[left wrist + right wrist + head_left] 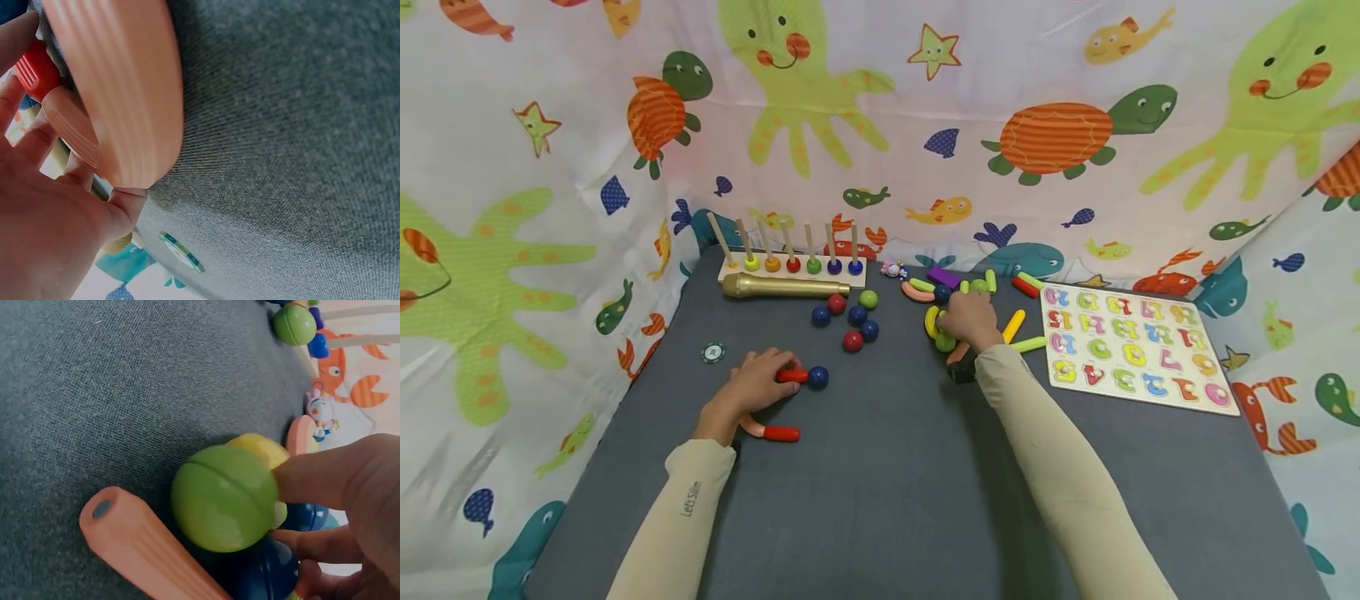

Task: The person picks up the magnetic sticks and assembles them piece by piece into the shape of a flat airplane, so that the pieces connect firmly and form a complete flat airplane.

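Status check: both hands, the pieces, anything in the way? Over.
Left hand holding red-tipped stick, blue ball at its end. Right hand at green ball, grip unclear. Peach stick alongside, possibly in the way.

On the surface, before the peg rack, lie balls; to the rack's right, sticks, then a number board.

Curtain: turtles, octopuses, fish, behind the tabletop
Peg stand: seven pegs, coloured rings, back left
Gold tube: lying along the stand's front
Figurine: small, just right of the stand
Poker chip: green and white, left
Number puzzle: coloured numerals, right
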`<state>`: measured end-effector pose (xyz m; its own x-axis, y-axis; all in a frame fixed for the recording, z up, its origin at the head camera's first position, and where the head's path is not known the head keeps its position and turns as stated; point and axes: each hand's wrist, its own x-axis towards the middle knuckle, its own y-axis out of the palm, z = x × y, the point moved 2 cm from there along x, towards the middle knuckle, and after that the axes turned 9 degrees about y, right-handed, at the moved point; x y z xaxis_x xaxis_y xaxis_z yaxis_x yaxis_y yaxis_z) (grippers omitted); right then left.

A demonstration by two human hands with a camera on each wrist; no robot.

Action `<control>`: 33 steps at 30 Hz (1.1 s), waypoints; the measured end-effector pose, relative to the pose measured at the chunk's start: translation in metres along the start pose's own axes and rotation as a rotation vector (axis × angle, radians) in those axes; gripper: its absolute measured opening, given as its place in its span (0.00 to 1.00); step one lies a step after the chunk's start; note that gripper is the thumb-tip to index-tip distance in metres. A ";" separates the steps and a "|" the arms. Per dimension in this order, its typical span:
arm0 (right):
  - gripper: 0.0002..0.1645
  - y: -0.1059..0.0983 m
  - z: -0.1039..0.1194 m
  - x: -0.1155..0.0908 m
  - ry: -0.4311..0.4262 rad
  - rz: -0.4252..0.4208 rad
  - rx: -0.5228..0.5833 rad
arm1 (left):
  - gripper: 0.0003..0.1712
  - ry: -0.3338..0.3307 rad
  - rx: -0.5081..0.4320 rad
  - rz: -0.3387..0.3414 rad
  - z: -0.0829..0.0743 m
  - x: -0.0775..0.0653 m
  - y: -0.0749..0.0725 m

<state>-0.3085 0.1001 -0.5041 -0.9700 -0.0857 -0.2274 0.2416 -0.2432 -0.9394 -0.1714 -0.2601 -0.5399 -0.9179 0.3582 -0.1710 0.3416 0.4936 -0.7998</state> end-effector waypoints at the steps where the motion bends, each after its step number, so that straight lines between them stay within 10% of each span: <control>1: 0.18 0.001 -0.001 0.001 0.027 0.019 -0.007 | 0.12 0.005 -0.004 -0.003 0.000 0.000 0.000; 8: 0.21 0.003 -0.006 0.007 0.032 0.019 0.037 | 0.12 0.015 -0.025 -0.006 0.000 0.001 0.002; 16: 0.17 -0.002 -0.012 0.007 -0.014 -0.047 0.541 | 0.13 0.013 -0.013 -0.016 0.001 0.000 0.001; 33: 0.14 -0.003 -0.015 -0.008 0.008 0.096 0.969 | 0.12 0.019 -0.019 -0.018 0.004 0.000 0.002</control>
<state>-0.3019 0.1159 -0.5033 -0.9443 -0.1415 -0.2972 0.2328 -0.9253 -0.2994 -0.1719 -0.2624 -0.5437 -0.9199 0.3639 -0.1460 0.3292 0.5148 -0.7916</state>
